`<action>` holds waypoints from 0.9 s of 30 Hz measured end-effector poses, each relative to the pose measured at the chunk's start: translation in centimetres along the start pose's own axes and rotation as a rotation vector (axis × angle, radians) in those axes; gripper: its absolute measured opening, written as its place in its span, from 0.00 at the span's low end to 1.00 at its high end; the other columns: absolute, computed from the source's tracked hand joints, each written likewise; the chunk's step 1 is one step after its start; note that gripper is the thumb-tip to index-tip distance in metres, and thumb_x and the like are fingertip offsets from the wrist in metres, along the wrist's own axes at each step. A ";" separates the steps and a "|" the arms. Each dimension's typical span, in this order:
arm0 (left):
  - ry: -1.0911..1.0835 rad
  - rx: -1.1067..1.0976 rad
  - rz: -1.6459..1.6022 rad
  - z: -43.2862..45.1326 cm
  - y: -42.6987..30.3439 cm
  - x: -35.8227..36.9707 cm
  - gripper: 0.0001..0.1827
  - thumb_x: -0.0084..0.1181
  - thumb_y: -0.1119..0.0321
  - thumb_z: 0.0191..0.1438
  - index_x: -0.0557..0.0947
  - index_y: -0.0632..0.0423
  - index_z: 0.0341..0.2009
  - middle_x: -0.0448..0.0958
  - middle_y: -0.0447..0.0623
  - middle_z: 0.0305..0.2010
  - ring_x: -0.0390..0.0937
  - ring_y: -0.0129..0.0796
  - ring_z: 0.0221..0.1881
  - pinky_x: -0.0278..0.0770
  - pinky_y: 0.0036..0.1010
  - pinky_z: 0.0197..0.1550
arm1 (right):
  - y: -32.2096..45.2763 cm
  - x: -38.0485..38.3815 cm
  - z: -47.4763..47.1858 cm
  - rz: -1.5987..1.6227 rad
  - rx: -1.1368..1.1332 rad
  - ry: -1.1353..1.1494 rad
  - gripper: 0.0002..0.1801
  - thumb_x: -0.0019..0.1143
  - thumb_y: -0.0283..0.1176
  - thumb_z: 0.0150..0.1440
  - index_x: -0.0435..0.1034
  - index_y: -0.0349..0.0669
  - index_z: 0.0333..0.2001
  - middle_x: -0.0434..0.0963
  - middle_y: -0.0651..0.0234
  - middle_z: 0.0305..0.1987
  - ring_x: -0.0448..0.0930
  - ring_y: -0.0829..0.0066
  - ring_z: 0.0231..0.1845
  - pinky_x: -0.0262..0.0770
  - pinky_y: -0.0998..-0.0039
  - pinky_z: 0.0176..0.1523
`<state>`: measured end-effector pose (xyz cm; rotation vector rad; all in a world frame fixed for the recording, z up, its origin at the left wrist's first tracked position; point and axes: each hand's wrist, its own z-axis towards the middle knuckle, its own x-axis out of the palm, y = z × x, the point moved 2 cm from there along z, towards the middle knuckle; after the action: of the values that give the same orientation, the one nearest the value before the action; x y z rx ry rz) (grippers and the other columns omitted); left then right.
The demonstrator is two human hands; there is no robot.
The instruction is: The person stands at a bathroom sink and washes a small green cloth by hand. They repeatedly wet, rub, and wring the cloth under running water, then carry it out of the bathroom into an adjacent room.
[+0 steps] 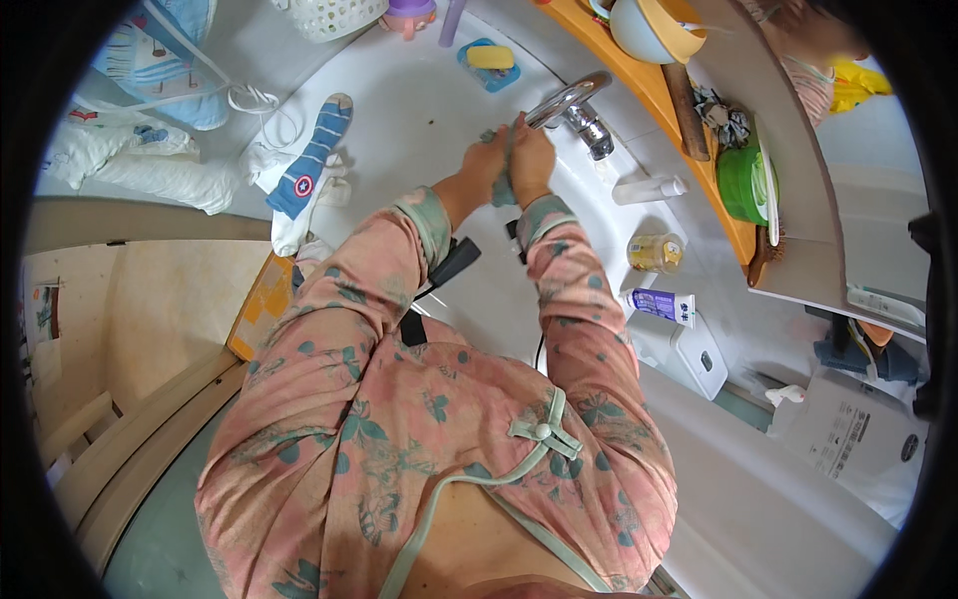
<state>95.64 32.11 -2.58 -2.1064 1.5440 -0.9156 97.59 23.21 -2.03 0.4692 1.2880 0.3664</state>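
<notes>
My left hand (480, 166) and my right hand (533, 159) are close together over the white washbasin (404, 157). Both grip a small grey-green cloth item (504, 193), bunched between them; whether it is a sock cannot be told. The spout of a chrome faucet (563, 99) reaches just beyond my right hand's fingers. On the basin's left rim lies a blue striped sock (314, 157) with a round shield badge, over white cloth pieces (329, 187). A yellow soap bar (490, 58) rests in a blue soap dish (479, 75) behind the hands.
Right of the basin stand a clear bottle (648, 190), a yellow-lidded jar (656, 253) and a purple-and-white tube (661, 305). An orange shelf (644, 97) holds bowls (655, 30) and a green container (741, 186). A white cord (258, 101) lies coiled at left by folded clothes (165, 172).
</notes>
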 end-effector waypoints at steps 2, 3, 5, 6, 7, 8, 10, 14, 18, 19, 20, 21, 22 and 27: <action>-0.023 0.018 0.026 0.5 -0.9 -0.1 0.32 0.50 0.46 0.49 0.68 0.62 0.47 0.70 0.53 0.39 0.70 0.36 0.38 0.69 0.32 0.35 | 2.2 0.6 -1.2 0.049 -0.101 -0.083 0.16 0.38 0.39 0.54 0.68 0.39 0.27 0.73 0.51 0.21 0.75 0.51 0.26 0.69 0.56 0.29; -0.035 0.018 0.052 0.8 -0.8 -0.3 0.32 0.50 0.46 0.48 0.67 0.62 0.47 0.70 0.53 0.39 0.70 0.36 0.38 0.69 0.32 0.35 | 2.7 0.7 -2.5 0.116 -0.143 -0.105 0.16 0.38 0.39 0.54 0.68 0.38 0.27 0.73 0.50 0.22 0.75 0.51 0.26 0.69 0.56 0.30; -0.055 0.017 0.107 1.4 -0.6 -0.7 0.34 0.51 0.45 0.47 0.67 0.62 0.48 0.70 0.54 0.41 0.70 0.35 0.38 0.69 0.32 0.36 | 1.5 0.5 -1.3 0.158 -0.184 -0.109 0.14 0.39 0.38 0.54 0.68 0.39 0.29 0.74 0.49 0.25 0.74 0.50 0.28 0.69 0.57 0.33; -0.054 0.017 0.136 2.0 -0.3 -0.5 0.34 0.51 0.44 0.47 0.67 0.62 0.48 0.70 0.54 0.41 0.70 0.35 0.38 0.69 0.33 0.36 | 0.5 0.3 0.1 0.085 -0.024 0.021 0.16 0.36 0.39 0.56 0.69 0.39 0.31 0.73 0.49 0.27 0.74 0.50 0.29 0.68 0.57 0.33; -0.067 0.016 0.155 2.8 0.0 -0.7 0.35 0.51 0.44 0.46 0.67 0.62 0.48 0.70 0.54 0.42 0.69 0.35 0.38 0.69 0.33 0.36 | 0.7 -0.1 0.7 0.016 0.126 0.161 0.18 0.34 0.40 0.58 0.70 0.39 0.32 0.72 0.48 0.28 0.73 0.51 0.31 0.67 0.57 0.34; 0.008 0.048 0.141 4.4 0.6 -1.6 0.36 0.50 0.43 0.46 0.67 0.61 0.50 0.69 0.55 0.44 0.68 0.36 0.40 0.67 0.32 0.39 | 2.0 -0.1 -0.3 0.059 0.043 0.082 0.16 0.36 0.39 0.56 0.69 0.39 0.31 0.73 0.49 0.27 0.73 0.51 0.29 0.68 0.57 0.33; 0.058 0.395 0.774 4.1 -0.6 -2.0 0.34 0.48 0.44 0.48 0.67 0.61 0.50 0.69 0.54 0.44 0.68 0.37 0.41 0.67 0.32 0.39 | 5.6 -0.5 -2.9 0.140 -0.108 -0.105 0.13 0.41 0.37 0.52 0.68 0.38 0.29 0.74 0.51 0.24 0.75 0.52 0.27 0.70 0.57 0.32; -0.021 0.174 0.576 2.6 -0.5 -0.9 0.31 0.45 0.45 0.51 0.68 0.59 0.50 0.69 0.55 0.45 0.68 0.38 0.43 0.67 0.32 0.41 | 0.4 0.2 0.9 0.078 0.187 0.107 0.16 0.37 0.39 0.55 0.67 0.37 0.29 0.73 0.48 0.25 0.73 0.48 0.28 0.68 0.55 0.33; 0.127 0.393 1.192 0.9 -2.3 -1.6 0.31 0.44 0.45 0.52 0.68 0.61 0.48 0.68 0.56 0.47 0.68 0.38 0.46 0.67 0.33 0.44 | 4.4 0.1 -2.4 0.158 -0.067 -0.082 0.18 0.39 0.39 0.54 0.68 0.35 0.27 0.73 0.49 0.24 0.74 0.50 0.29 0.69 0.56 0.32; 0.214 0.665 1.681 1.5 -1.9 -1.8 0.31 0.44 0.45 0.52 0.68 0.61 0.48 0.67 0.57 0.48 0.67 0.38 0.46 0.67 0.33 0.45 | 4.3 0.2 -2.1 0.111 -0.083 -0.075 0.18 0.39 0.40 0.54 0.69 0.35 0.27 0.73 0.48 0.25 0.74 0.50 0.29 0.69 0.56 0.32; 0.130 0.418 1.121 2.5 -1.2 -1.8 0.30 0.44 0.46 0.52 0.68 0.61 0.48 0.68 0.56 0.47 0.68 0.38 0.46 0.67 0.33 0.45 | 4.0 0.1 -1.4 0.064 -0.100 -0.069 0.18 0.38 0.40 0.55 0.69 0.35 0.27 0.73 0.48 0.26 0.74 0.49 0.30 0.69 0.56 0.32; 0.051 0.170 0.559 3.2 0.3 -1.5 0.29 0.44 0.47 0.53 0.68 0.60 0.47 0.68 0.55 0.47 0.68 0.37 0.45 0.67 0.33 0.44 | 3.3 0.0 -0.9 0.016 -0.110 -0.057 0.19 0.38 0.41 0.55 0.69 0.36 0.27 0.73 0.48 0.27 0.74 0.49 0.30 0.69 0.56 0.33; -0.019 -0.067 0.001 3.4 1.1 -1.0 0.28 0.44 0.48 0.53 0.69 0.60 0.47 0.69 0.55 0.46 0.69 0.37 0.44 0.67 0.33 0.44 | 1.9 -0.2 0.3 0.045 0.158 0.109 0.18 0.37 0.41 0.56 0.69 0.38 0.29 0.73 0.49 0.25 0.73 0.49 0.28 0.69 0.56 0.31; 0.145 -0.056 -0.093 3.1 -1.1 -1.5 0.28 0.43 0.45 0.53 0.69 0.58 0.45 0.71 0.51 0.42 0.71 0.35 0.41 0.69 0.32 0.41 | 4.9 1.0 -1.3 0.153 -0.182 -0.222 0.20 0.35 0.40 0.56 0.69 0.37 0.25 0.72 0.48 0.22 0.73 0.49 0.24 0.68 0.56 0.27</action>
<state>98.27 33.69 -4.54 -2.2105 1.5687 -1.0914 96.58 28.06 -0.57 0.4420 0.9960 0.5395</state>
